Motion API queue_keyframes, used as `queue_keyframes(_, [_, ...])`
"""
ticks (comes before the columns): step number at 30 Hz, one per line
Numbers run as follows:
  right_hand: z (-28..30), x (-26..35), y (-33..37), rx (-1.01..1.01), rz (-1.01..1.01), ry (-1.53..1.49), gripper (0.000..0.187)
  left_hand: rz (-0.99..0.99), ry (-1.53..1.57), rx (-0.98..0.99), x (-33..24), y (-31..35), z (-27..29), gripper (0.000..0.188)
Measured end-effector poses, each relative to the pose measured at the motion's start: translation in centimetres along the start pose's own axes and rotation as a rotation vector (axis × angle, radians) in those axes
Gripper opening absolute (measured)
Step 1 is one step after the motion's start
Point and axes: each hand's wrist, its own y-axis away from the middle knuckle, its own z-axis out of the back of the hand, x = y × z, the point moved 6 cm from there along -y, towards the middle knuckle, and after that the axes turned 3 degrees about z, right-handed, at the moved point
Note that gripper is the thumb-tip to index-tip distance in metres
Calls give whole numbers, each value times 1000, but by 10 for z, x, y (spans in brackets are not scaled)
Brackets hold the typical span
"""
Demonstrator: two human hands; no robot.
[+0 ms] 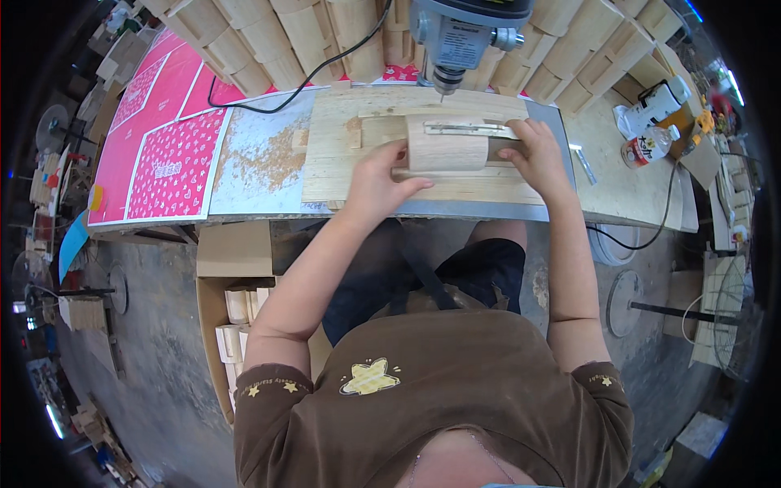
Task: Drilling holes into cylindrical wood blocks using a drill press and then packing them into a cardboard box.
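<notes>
A pale, rounded wooden piece (447, 150) lies on a flat wooden board beneath the drill press. A narrow light strip with a dark slot (465, 128) runs along its far side. My left hand (378, 180) is at the piece's left end, its fingers curled against the edge and the thumb stretched along the near side. At the other end my right hand (537, 159) is closed, with fingertips at the strip's end and the thumb lower down. The drill press (468, 41) stands just beyond, its chuck and bit (444, 85) above the far part of the board.
The wooden board (342, 183) rests on the bench. Sawdust (264, 154) covers a patch to its left, beside pink printed sheets (175, 167). Stacked wooden pieces (313, 37) line the back. At right are a bottle (651, 145) and a cable. An open carton (236, 252) stands below.
</notes>
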Motion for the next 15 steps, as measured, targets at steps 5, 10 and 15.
queue_keyframes(5, [-8,-21,-22,-10,-84,10,49,-190,-393,-133,1,-21,-12,74])
queue_keyframes(10, [-21,-16,-26,27,-127,-9,53,-183,-566,-215,24,-28,-3,69])
queue_keyframes(15, [-27,3,-30,-53,-42,-56,52,-117,-490,-140,39,-30,21,60])
